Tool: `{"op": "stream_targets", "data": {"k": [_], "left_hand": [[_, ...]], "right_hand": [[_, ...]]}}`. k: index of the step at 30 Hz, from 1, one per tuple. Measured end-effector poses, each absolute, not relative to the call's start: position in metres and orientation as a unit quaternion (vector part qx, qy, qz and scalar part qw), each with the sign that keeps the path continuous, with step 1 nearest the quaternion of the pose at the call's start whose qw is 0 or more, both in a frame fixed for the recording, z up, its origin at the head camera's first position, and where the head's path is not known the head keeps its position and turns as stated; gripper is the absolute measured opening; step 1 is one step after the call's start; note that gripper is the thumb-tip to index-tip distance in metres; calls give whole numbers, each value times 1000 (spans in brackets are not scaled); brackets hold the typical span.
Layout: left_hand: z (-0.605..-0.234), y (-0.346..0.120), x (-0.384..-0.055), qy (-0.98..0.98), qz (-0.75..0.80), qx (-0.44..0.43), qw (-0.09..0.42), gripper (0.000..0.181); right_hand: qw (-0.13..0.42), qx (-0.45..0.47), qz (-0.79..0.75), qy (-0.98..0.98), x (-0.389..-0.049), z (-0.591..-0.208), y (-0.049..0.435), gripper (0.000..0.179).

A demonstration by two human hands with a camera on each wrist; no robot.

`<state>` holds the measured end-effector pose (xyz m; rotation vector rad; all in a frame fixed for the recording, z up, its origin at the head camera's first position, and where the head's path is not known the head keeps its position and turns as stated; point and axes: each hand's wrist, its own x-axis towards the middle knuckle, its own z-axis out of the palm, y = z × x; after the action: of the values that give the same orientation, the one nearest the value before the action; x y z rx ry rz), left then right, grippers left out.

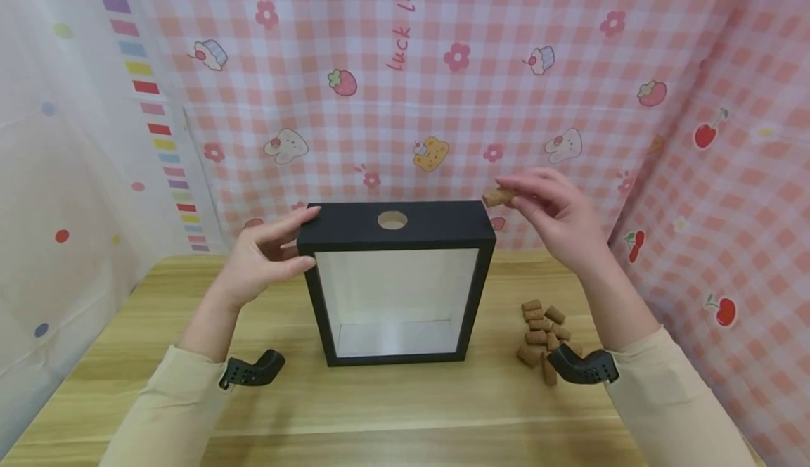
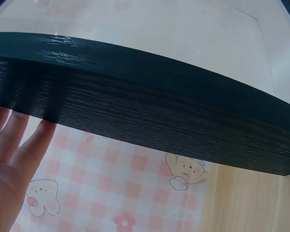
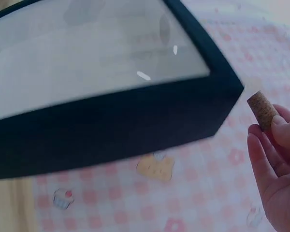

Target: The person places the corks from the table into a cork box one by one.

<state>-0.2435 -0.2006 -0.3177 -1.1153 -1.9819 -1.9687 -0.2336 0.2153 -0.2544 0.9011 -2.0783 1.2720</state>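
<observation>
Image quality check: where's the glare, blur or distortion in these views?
Head: faint, soft shadows on the table; left wrist: black box bows into a curve, pale glare on its rim; right wrist: box soft-edged, two white glints on its front pane, cork looks sharper.

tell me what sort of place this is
Perhaps a makeshift indoor work booth: a wood-grain table closed in by pink checked cloth and a pale dotted sheet.
</observation>
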Motion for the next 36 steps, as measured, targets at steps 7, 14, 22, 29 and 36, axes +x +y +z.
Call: {"op": "stream_targets", "data": {"k": [7, 14, 22, 29, 36], "left_hand": [[-318, -201, -245, -658, -654, -367, 69, 64], [-320, -203, -245, -662, -654, -360, 69, 64], [-319, -203, -246, -658, -655, -365, 71, 63], [-319, -202, -246, -656, -657, -367, 68, 64], [-319, -202, -245, -667, -646, -364, 74, 64]], "right_hand": [[244, 400, 430, -772, -237, -234, 180, 30], [253, 467, 357, -768, -241, -225, 147, 30], [225, 502, 287, -784, -246, -222, 123, 28], [179, 502, 229, -815, -249, -220, 110, 28], [153, 490, 202, -834, -248, -221, 106, 28]]}}
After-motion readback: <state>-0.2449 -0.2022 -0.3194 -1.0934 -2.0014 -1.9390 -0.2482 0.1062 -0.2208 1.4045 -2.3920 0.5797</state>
